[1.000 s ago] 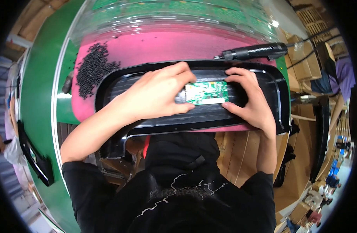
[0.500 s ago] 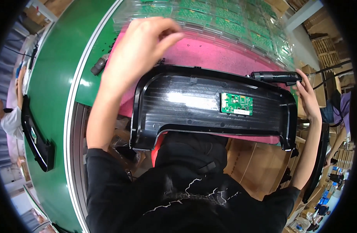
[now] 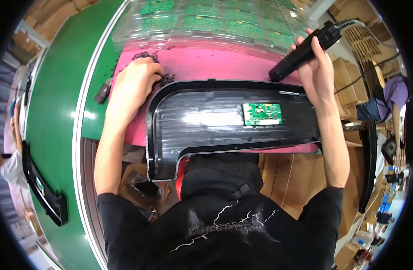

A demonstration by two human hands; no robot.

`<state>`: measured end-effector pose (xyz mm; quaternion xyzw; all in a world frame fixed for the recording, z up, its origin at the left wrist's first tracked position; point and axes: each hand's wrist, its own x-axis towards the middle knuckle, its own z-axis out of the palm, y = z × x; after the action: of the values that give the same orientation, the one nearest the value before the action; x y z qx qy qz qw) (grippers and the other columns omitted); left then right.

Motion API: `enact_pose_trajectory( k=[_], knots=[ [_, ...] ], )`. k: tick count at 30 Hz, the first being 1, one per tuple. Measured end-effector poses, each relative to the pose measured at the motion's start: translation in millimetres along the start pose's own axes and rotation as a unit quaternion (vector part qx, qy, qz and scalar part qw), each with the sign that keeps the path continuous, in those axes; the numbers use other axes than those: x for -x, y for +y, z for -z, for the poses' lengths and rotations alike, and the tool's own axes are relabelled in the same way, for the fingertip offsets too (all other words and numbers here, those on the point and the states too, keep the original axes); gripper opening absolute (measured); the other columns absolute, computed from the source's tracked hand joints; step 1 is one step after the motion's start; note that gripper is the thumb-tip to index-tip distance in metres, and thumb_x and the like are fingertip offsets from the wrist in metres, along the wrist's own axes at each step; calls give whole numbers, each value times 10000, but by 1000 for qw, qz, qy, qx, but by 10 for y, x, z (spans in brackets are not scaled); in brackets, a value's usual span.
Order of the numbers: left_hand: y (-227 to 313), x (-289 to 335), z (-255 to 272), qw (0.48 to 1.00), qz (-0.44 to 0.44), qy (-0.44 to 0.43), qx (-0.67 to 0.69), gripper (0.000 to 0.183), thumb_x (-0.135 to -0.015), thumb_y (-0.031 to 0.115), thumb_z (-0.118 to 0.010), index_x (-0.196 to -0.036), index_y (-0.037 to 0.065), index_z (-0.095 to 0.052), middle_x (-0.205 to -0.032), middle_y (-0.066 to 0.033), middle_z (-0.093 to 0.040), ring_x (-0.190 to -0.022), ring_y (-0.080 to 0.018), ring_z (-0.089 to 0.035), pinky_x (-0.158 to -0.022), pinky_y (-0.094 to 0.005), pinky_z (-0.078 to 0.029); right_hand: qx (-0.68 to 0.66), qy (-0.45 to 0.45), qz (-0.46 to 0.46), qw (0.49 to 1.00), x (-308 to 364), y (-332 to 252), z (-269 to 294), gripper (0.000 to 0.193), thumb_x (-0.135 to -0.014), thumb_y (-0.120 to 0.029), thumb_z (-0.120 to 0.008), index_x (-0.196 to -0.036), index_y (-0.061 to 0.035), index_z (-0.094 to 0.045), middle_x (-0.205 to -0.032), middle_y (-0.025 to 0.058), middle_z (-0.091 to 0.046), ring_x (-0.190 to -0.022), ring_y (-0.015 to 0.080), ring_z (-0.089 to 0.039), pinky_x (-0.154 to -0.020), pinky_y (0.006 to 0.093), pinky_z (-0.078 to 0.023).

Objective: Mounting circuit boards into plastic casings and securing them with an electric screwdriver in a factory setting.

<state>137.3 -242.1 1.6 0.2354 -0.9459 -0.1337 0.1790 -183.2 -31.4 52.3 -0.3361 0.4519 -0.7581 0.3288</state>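
Pink matting (image 3: 197,60) covers part of a glossy green worktop (image 3: 53,112) before me. My right hand (image 3: 318,76) is wrapped around a black cylindrical corded power driver (image 3: 303,53), its nose pointing down-left. My left hand (image 3: 136,85) bends over a pile of tiny black pieces (image 3: 167,81); whether its fingertips pinch any, I cannot tell. Inside a long black plastic shell (image 3: 206,135), a green rectangular circuit board (image 3: 262,114) lies lengthwise left to right, down-left of my right hand, the nearer one.
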Motion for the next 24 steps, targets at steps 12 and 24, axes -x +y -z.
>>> enact_pose_trajectory(
  k=[12,24],
  knots=[
    [1189,-326,157,914,-175,30,365,138,-753,-22,-709,-891,-13,-703,-827,-99,-688,-777,-203,-668,-711,-308,-518,-231,-46,130,963,548,-395,-737,484,-881,-450,-588,-1074,-18,-488,-699,-33,-454,-565,76,-423,-628,269,-371],
    [1357,-583,-264,870,-91,-130,466,67,-846,-28,-632,-890,-39,-681,-803,-91,-696,-734,-168,-677,-713,-279,-542,-89,-123,271,951,819,-611,-441,448,-693,-425,-702,-952,-110,-516,-659,-53,-567,-496,59,-548,-562,252,-450]
  ],
)
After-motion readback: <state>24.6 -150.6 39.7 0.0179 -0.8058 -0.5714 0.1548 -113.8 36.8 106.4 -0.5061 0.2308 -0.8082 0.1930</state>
